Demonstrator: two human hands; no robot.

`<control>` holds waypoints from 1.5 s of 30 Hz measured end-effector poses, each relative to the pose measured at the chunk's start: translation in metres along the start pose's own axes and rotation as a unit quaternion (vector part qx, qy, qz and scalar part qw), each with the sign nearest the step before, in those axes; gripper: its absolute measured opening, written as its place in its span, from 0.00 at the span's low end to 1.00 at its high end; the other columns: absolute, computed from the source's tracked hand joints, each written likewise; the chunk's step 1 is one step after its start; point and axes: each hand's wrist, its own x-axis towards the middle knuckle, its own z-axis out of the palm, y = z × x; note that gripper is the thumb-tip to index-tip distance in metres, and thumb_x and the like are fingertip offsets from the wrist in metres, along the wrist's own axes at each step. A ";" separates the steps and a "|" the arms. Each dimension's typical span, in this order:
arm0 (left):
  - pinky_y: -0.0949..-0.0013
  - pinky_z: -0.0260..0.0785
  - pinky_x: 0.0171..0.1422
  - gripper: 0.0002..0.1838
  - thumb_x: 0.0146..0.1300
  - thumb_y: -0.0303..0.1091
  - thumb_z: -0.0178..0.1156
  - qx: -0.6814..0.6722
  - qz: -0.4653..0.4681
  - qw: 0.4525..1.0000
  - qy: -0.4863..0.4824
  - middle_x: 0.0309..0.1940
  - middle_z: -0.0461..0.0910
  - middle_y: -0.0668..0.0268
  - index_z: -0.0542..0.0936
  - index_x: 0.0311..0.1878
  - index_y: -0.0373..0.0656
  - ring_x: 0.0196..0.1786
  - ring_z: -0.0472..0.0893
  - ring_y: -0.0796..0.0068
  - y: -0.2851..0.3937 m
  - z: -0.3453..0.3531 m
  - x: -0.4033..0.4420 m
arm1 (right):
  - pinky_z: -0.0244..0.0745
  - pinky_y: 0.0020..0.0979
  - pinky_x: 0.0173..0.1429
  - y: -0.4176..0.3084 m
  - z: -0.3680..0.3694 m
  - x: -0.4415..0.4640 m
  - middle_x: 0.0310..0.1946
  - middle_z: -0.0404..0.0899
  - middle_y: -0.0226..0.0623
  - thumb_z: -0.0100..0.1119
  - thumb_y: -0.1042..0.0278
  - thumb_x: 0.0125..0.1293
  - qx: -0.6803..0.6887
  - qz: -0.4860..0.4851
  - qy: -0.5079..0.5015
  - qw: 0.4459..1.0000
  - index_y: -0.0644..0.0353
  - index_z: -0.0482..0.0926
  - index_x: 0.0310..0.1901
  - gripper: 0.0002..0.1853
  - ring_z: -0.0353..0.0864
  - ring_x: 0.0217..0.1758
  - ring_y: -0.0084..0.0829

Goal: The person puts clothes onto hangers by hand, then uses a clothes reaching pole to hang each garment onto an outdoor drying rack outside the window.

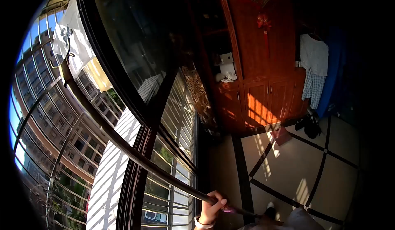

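Note:
My left hand (212, 208), a light band round its wrist, is closed round a long dark clothes pole (142, 160) near the bottom of the head view. The pole slants up and left through the open window, ending in a forked metal hook (67, 60). Beside that hook hang a white garment (76, 41) and a yellowish garment (98, 74); whether the hook touches a hanger I cannot tell. At the pole's lower end a dim brownish shape may be my right hand (268, 221); shadow hides its fingers.
A dark window frame (131, 193) and a white sill (109, 180) lie under the pole, with metal bars (57, 164) outside. A wooden cabinet (267, 90), hanging clothes (313, 63), a dark bag (309, 125) and a reddish box (281, 136) on tiles are to the right.

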 end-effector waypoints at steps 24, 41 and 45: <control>0.74 0.48 0.19 0.19 0.63 0.36 0.49 0.023 -0.003 0.999 -0.023 0.08 0.52 0.74 0.59 0.17 0.46 0.12 0.52 0.81 -0.340 0.343 0.423 | 0.72 0.28 0.34 0.282 -0.564 0.091 0.25 0.77 0.34 0.54 0.66 0.54 0.220 -0.053 0.370 0.901 0.60 0.75 0.31 0.07 0.77 0.28 0.26; 0.76 0.48 0.20 0.16 0.61 0.32 0.51 0.081 -0.022 0.990 0.110 0.11 0.58 0.72 0.61 0.19 0.44 0.14 0.56 0.83 -0.451 0.463 0.682 | 0.70 0.41 0.48 0.128 -1.263 0.120 0.45 0.72 0.50 0.53 0.66 0.58 -0.064 -0.130 0.649 0.747 0.66 0.68 0.50 0.19 0.73 0.46 0.47; 0.77 0.46 0.19 0.16 0.58 0.26 0.54 0.072 0.003 0.979 0.191 0.10 0.60 0.73 0.62 0.17 0.44 0.14 0.57 0.84 -0.474 0.495 0.699 | 0.69 0.41 0.51 0.098 -1.408 0.123 0.49 0.69 0.51 0.53 0.68 0.57 -0.109 -0.164 0.733 0.651 0.66 0.66 0.52 0.21 0.72 0.48 0.48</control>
